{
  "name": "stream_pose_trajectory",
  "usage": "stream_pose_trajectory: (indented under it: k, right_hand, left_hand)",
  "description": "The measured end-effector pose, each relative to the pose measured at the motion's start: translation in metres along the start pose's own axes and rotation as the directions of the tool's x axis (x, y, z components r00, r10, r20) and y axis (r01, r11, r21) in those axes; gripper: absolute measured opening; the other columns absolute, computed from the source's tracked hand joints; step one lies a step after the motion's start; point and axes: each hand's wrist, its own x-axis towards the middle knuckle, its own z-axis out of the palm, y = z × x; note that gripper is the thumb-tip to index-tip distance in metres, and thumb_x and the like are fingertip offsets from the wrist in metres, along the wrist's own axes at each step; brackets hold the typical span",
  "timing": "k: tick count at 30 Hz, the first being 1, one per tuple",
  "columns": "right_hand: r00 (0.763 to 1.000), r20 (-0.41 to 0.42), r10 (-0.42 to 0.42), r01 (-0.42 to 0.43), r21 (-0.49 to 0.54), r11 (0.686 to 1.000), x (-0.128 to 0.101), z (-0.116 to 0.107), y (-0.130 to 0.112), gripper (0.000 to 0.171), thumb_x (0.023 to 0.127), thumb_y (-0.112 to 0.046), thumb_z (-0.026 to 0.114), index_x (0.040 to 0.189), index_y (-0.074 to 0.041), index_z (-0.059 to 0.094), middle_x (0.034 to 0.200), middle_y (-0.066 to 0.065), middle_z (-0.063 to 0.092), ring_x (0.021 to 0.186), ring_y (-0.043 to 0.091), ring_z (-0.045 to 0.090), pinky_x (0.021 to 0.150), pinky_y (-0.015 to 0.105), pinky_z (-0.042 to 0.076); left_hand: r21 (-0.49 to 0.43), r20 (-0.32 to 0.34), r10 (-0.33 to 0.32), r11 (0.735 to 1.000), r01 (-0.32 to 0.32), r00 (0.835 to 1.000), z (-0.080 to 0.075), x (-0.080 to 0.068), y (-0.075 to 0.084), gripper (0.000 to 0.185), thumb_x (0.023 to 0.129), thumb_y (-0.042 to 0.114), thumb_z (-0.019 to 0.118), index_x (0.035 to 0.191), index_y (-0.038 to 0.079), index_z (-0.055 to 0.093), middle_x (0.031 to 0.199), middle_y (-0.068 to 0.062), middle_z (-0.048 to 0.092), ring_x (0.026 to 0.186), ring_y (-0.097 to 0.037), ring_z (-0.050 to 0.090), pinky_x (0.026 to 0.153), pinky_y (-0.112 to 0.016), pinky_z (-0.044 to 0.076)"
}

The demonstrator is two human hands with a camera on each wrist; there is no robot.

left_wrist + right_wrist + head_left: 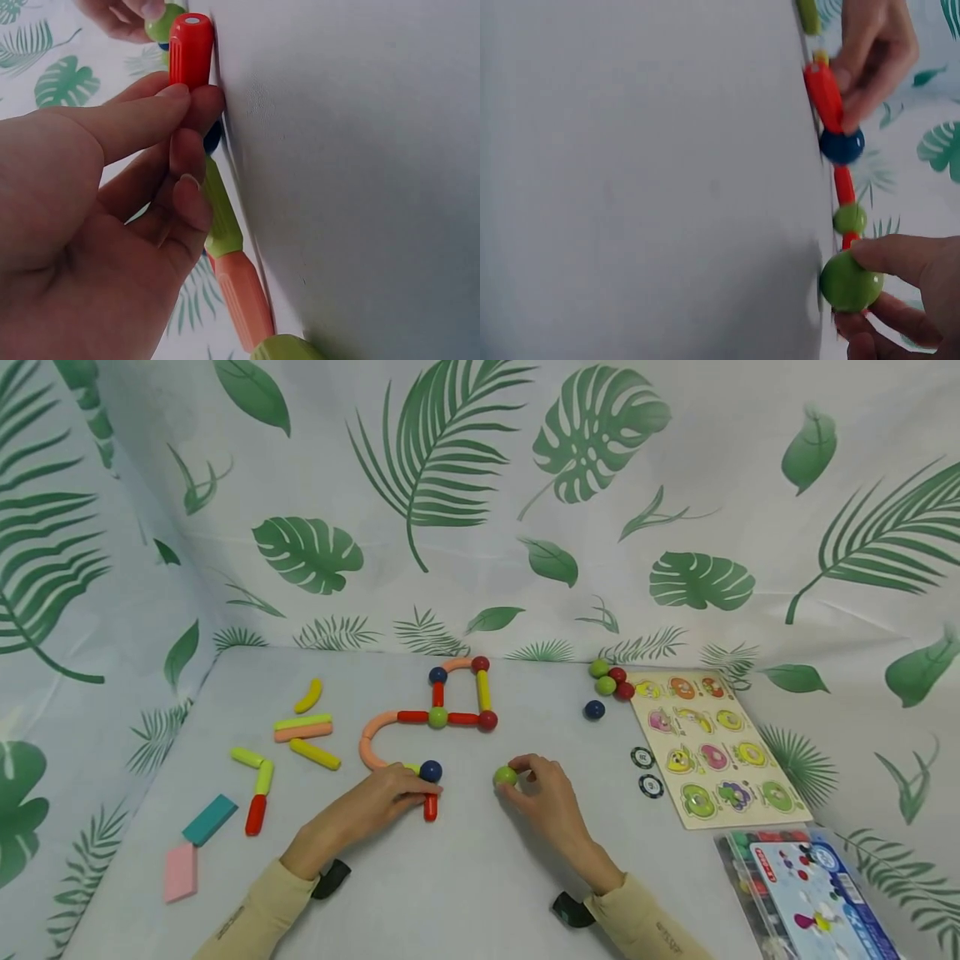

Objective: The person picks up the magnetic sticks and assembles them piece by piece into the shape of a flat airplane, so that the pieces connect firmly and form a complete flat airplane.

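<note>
My left hand (375,797) pinches a short red rod (431,808) between thumb and fingers; its free end with a silvery disc shows in the left wrist view. The rod's other end meets a dark blue ball (431,771). From that ball a lime rod (220,214) leads to curved orange pieces (367,745) and on to a frame of red and yellow rods joined by balls, such as the green ball (438,717). To the right, my right hand (551,806) holds a loose green ball (850,281) between thumb and fingertips, apart from the red rod.
Loose rods, including a yellow one (315,754), lie at left near teal (211,820) and pink blocks (181,872). Several balls (604,686) sit at the back right, beside a fruit picture board (720,814) and two round chips (651,786). A plastic box (810,893) stands front right.
</note>
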Motion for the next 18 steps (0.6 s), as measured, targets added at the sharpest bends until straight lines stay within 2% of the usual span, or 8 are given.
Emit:
stream_pose_trajectory:
  k: [5, 9, 14, 18]
  right_hand:
    - [0.992, 0.116, -0.04, 0.033, 0.06, 0.998, -0.012, 0.012, -0.013, 0.031, 0.085, -0.027, 0.084, 0.112, -0.02, 0.07, 0.104, -0.011, 0.068, 0.094, 0.014, 0.055, 0.082, 0.029, 0.045]
    - [0.98, 0.172, -0.098, 0.082, 0.096, 0.992, -0.019, 0.019, -0.019, 0.031, 0.085, -0.029, 0.084, 0.111, -0.023, 0.07, 0.103, -0.014, 0.067, 0.093, 0.011, 0.056, 0.081, 0.027, 0.047]
    - [0.956, 0.222, -0.192, 0.166, 0.128, 0.978, -0.024, 0.027, -0.024, 0.032, 0.084, -0.031, 0.084, 0.11, -0.022, 0.07, 0.101, -0.015, 0.067, 0.092, 0.011, 0.059, 0.082, 0.027, 0.049]
    - [0.935, 0.269, -0.233, 0.198, 0.151, 0.968, -0.025, 0.031, -0.027, 0.033, 0.083, -0.035, 0.084, 0.111, -0.024, 0.07, 0.103, -0.017, 0.067, 0.093, 0.011, 0.059, 0.083, 0.025, 0.05]
  left_hand:
    - [0.016, 0.01, 0.034, 0.999, -0.034, 0.999, 0.0, 0.001, -0.002, 0.032, 0.101, 0.014, 0.063, 0.131, 0.021, 0.07, 0.112, 0.006, 0.07, 0.1, -0.009, 0.057, 0.088, -0.028, 0.051]
    - [0.019, 0.009, 0.059, 0.998, -0.059, 0.998, 0.002, 0.003, -0.004, 0.031, 0.1, 0.013, 0.063, 0.129, 0.02, 0.072, 0.112, 0.006, 0.07, 0.102, -0.01, 0.058, 0.09, -0.029, 0.051]
    - [0.01, -0.006, 0.061, 0.998, -0.061, 0.998, 0.001, 0.003, -0.003, 0.028, 0.1, 0.014, 0.063, 0.126, 0.019, 0.073, 0.112, 0.007, 0.07, 0.102, -0.009, 0.059, 0.091, -0.029, 0.051]
    - [0.01, -0.009, 0.055, 0.998, -0.055, 0.998, 0.0, 0.003, -0.001, 0.028, 0.101, 0.014, 0.063, 0.127, 0.019, 0.072, 0.111, 0.006, 0.07, 0.101, -0.009, 0.058, 0.09, -0.029, 0.051]
